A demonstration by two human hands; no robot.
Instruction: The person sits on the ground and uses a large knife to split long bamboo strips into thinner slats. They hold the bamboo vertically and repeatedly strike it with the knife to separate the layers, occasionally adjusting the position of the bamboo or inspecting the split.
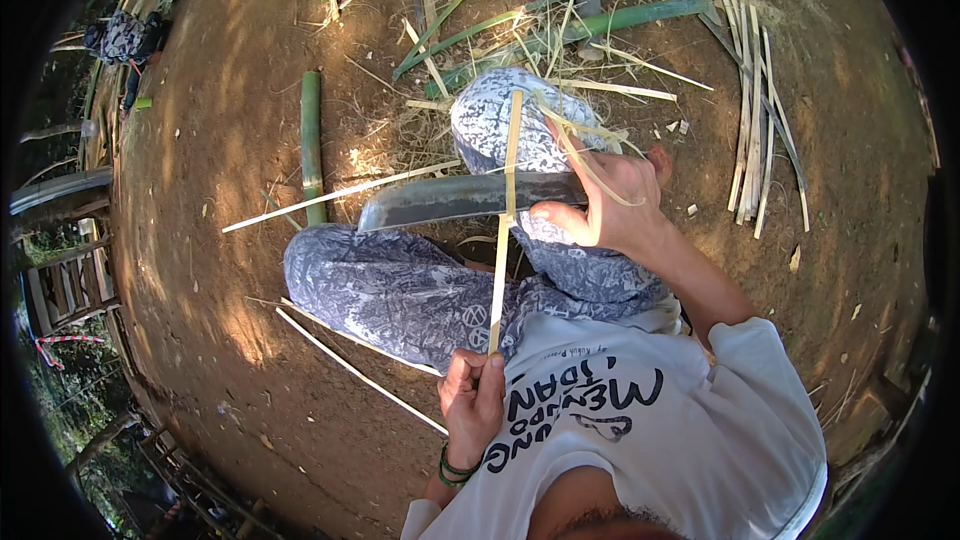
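Observation:
My left hand [472, 402], wearing a green bracelet, pinches the lower end of a pale bamboo strip [499, 285] close to my shirt. The strip runs away from me, crosses the blade of a machete [430, 203] and reaches over my right knee. My right hand [615, 202] is closed on the machete, its thumb lying near the blade beside the strip; the handle is hidden by the hand. Thin curled shavings [590, 140] hang around my right fingers. The broad dark blade points left, above my folded legs.
A green bamboo pole [312, 135] lies on the dirt beyond my left knee. Split green bamboo [630, 18] and scattered shavings lie ahead. Several long strips [750, 120] are bunched at the right; another strip [360, 368] lies at my left. A bag [125, 38] sits far left.

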